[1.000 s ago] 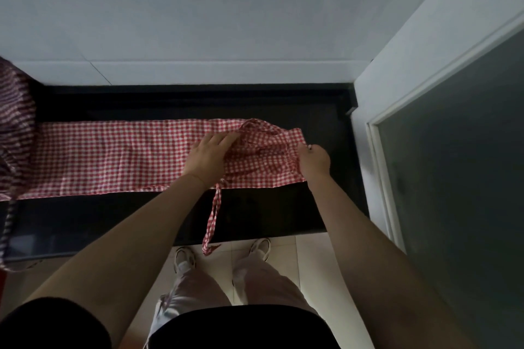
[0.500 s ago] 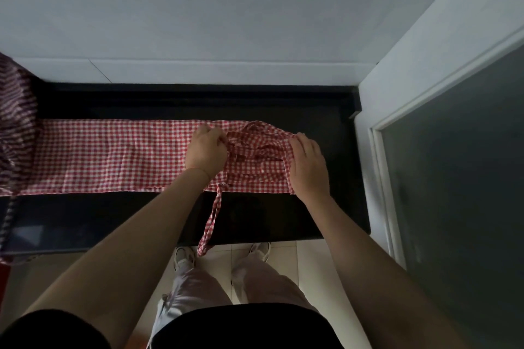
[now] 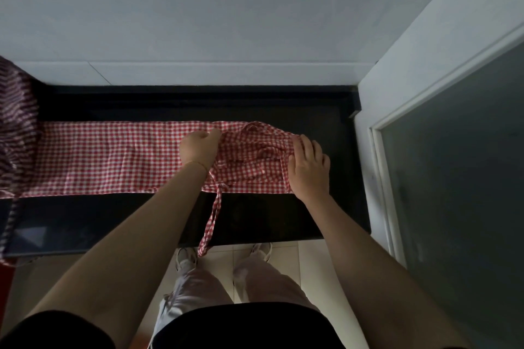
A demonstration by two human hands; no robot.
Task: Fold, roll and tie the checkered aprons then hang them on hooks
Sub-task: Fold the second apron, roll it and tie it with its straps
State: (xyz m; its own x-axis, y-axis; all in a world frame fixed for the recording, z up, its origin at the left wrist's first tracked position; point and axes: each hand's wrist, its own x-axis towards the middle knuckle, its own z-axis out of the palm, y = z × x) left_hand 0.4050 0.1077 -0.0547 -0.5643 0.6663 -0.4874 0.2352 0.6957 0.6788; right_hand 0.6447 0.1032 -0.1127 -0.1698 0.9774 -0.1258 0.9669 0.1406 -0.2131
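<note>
Apron end bunched under both hands, left hand fingers hidden.

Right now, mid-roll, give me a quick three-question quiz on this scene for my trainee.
1. True or false: the red checkered apron lies folded into a long strip on the black countertop.
2. Which part hangs over the counter's front edge toward the floor? A) the apron's tie strap B) the whole apron C) nothing
3. Fill in: the bunched end of the apron sits between the left hand and the ____ hand.

Key: 1 true; 2 A; 3 right.
</note>
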